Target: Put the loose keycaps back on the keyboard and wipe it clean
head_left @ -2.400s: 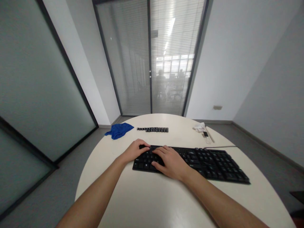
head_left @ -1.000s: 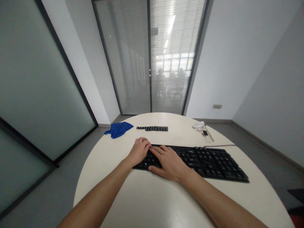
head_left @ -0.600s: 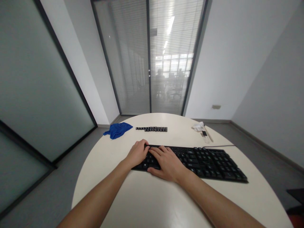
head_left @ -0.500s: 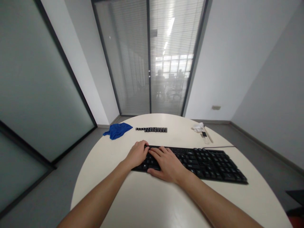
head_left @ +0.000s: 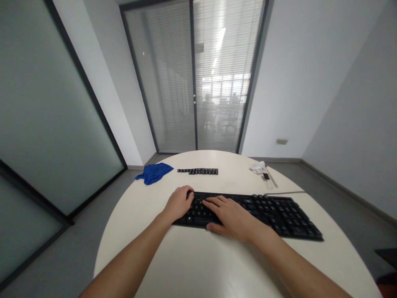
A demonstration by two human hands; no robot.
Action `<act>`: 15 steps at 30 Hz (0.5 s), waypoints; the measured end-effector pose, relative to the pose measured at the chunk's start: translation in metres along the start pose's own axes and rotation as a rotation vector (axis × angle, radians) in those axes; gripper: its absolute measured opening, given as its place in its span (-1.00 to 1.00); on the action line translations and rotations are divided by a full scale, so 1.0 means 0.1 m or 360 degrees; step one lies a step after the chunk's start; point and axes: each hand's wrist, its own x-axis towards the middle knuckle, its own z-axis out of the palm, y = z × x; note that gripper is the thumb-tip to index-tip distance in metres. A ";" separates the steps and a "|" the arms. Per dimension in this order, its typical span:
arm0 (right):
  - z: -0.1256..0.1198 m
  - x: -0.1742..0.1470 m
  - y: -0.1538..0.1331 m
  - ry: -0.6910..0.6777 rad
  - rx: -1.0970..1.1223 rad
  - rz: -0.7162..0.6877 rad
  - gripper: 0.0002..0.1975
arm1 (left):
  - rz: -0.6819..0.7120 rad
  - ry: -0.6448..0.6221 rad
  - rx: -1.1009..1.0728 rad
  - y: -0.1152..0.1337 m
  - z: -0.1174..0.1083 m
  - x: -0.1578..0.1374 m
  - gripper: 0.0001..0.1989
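The black keyboard (head_left: 273, 213) lies flat across the middle of the tabletop (head_left: 186, 265), its right end reaching toward the right edge. The left hand (head_left: 179, 203) bends over its left end, fingers curled at the far left corner and thumb against the keys; I cannot tell whether that grip is closed on anything. The right hand (head_left: 231, 217) rests palm down over the left half with its grip open, fingertips on or just above the keys and thumb spread apart near the front edge.

The keyboard looks light for its length and stiff, a plastic body that should slide fairly easily. Its two short ends seem the best places to take hold, away from the keys, which would give under pressure. The loose keycaps (head_left: 203, 171) near the far edge look tiny, hard and smooth, so a fingertip pinch on their sides would suit them.

A broad strip of tabletop runs between the keyboard and the near edge, and a narrower one separates it from the keycaps. Sideways moves have limits: a blue cloth (head_left: 154, 173) lies by the far left edge, while a thin cable (head_left: 285, 192) trails behind the keyboard toward the right edge, near a crumpled white piece (head_left: 258, 167) and a slim stick (head_left: 272, 177)
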 end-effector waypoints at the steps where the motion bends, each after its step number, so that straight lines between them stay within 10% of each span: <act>1: -0.02 0.00 0.00 -0.0010 0.0007 0.0004 -0.31 | -0.0006 0.0017 -0.0021 -0.01 -0.01 0.01 -0.81; 15: -0.09 -0.01 0.02 -0.0057 0.0062 -0.0017 -0.35 | -0.0294 0.0056 0.0300 -0.39 0.03 0.78 -0.67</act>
